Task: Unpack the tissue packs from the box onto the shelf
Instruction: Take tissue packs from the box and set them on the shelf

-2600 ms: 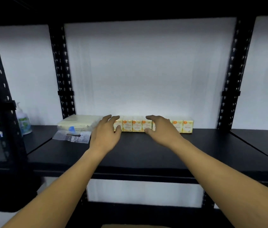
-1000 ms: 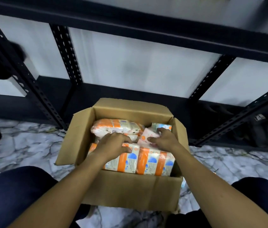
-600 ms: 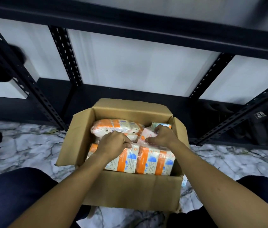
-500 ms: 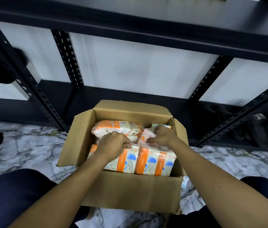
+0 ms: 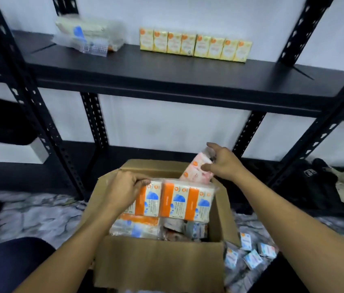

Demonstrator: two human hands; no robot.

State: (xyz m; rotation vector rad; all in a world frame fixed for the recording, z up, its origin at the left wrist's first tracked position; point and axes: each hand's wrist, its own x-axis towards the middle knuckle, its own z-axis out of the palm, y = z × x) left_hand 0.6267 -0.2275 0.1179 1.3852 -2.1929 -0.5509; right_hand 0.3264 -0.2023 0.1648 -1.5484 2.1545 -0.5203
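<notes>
1. Since half a second ago both packs have come up out of the cardboard box [image 5: 158,265], and my view has tipped up to take in the black shelf [image 5: 167,75].
2. My left hand [image 5: 122,193] grips the left end of the orange-and-white tissue multipack [image 5: 179,199], fingers curled over its top edge, holding it above the box opening.
3. My right hand [image 5: 223,163] pinches the upper end of the pink tissue pack [image 5: 196,171], which tilts up behind the multipack, over the box's far right corner.
4. More wrapped packs [image 5: 137,227] lie lower inside the box.
5. On the shelf a row of yellow tissue packs [image 5: 195,45] stands upright against the wall, with a clear-wrapped bundle [image 5: 88,37] to its left, apart from the row.
6. Small blue-and-white packs [image 5: 249,252] lie scattered on the marble floor [image 5: 29,216] just beside the box's right side.
</notes>
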